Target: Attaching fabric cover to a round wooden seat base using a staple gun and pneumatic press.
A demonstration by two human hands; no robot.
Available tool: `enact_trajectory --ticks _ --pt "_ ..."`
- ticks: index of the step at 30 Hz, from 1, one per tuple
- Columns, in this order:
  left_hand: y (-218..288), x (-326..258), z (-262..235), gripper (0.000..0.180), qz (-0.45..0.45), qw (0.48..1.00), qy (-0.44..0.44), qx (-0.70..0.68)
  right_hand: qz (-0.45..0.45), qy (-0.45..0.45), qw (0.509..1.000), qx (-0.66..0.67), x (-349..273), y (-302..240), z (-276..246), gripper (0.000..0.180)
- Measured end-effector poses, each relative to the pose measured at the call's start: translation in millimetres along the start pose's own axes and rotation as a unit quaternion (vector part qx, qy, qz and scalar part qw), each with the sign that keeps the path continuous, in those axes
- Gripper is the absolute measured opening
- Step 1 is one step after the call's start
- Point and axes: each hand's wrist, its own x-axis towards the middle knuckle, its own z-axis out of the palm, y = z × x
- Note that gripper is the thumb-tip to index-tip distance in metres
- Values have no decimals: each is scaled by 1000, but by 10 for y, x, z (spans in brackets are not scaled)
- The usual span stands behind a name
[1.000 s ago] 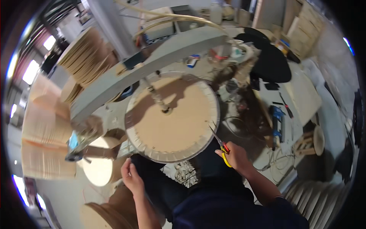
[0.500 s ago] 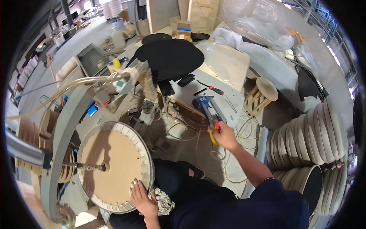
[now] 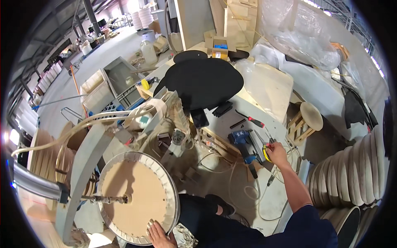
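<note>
We see the large round wooden disc (image 3: 134,197) with its pale ribbed rim standing in the machine at lower left, a metal spindle (image 3: 108,199) pressing into its middle. Our left hand (image 3: 160,235) rests on the disc's lower rim, fingers spread flat against the edge rather than clasped round it. Beyond the disc, the workbench (image 3: 231,182) stretches to the right, strewn with pale hoses and a blue power tool (image 3: 245,142).

Our right hand (image 3: 276,152) reaches out over the bench, just right of the blue tool. Its fingers are curled shut round a small tool with a yellow handle (image 3: 266,153), whose slim metal end pokes out past the knuckles. A red-handled screwdriver (image 3: 253,120) lies on the bench further off, well apart from the hand.

Compared with half a second ago, the right hand sits at much the same spot beside the blue tool, yellow handle in its grasp as before, and the left hand remains at the disc's lower rim; the view has shifted only slightly.
</note>
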Motion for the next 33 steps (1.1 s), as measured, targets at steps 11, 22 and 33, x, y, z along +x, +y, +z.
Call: enact_trajectory --ticks 11,22,33 --pt "176 49 -90 70 -37 989 68 -124 -287 149 935 144 1039 -1793 165 19" --pt "109 87 -82 57 -65 994 49 -71 -188 -17 982 -23 2568 -2966 1368 68" --pt "51 112 -109 57 -89 993 44 -69 -310 24 922 -231 2704 -3003 1636 27"
